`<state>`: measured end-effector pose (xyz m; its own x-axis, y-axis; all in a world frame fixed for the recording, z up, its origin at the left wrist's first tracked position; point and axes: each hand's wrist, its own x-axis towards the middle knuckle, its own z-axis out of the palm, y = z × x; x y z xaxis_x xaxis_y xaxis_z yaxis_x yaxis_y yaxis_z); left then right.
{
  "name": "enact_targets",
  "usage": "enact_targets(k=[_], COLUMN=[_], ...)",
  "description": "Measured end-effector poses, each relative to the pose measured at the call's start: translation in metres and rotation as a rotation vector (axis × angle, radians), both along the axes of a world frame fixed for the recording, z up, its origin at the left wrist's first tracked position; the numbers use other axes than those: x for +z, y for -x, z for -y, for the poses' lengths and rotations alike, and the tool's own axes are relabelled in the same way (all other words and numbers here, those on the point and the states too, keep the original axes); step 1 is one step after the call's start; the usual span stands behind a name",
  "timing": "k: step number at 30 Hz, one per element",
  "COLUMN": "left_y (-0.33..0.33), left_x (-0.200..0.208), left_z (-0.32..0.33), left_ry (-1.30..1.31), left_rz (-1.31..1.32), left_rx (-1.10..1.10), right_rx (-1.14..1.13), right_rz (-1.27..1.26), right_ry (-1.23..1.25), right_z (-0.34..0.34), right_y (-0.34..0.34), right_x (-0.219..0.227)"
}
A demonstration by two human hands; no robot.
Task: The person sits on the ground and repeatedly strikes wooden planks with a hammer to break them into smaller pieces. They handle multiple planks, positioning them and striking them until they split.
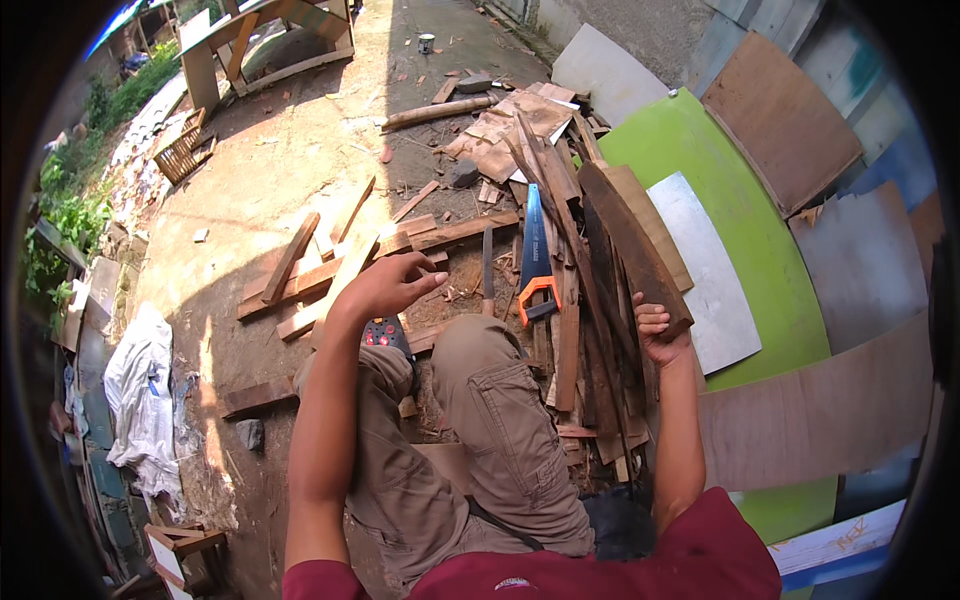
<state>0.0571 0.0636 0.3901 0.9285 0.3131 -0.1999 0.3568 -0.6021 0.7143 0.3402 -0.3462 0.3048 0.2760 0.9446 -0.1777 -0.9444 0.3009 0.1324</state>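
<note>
My right hand point(664, 335) is closed round the near end of a dark brown wooden plank point(625, 240), which slants away over a pile of narrow wood strips point(568, 340). My left hand point(392, 285) hovers over my knee with its fingers loosely extended and nothing in them. A handsaw point(535, 245) with a blue blade and an orange and black handle leans against the strips between my hands. Left of it lies a long flat blade with a wooden handle point(488, 270). Several short wood offcuts point(295, 262) are scattered beyond my left hand.
Right of the pile lean a green panel point(770, 270), a white sheet point(708, 290) and several plywood boards point(785, 115). Broken plywood point(505, 135) lies farther ahead. A wooden frame point(262, 50) stands far left, a slatted crate point(180, 148) nearer, and a white sack point(140, 390) at left.
</note>
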Motion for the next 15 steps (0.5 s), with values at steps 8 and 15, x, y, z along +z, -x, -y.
enact_targets(k=[8, 15], left_y=[0.021, 0.043], left_x=[0.016, 0.053], left_z=[0.026, 0.045], left_ry=[0.133, 0.955], left_rz=[0.427, 0.759], left_rx=[0.146, 0.395], right_rx=[0.164, -0.162], right_rz=[1.041, 2.114], right_ry=[0.316, 0.914], right_z=[-0.008, -0.083], right_y=[0.082, 0.175], right_x=[0.108, 0.152])
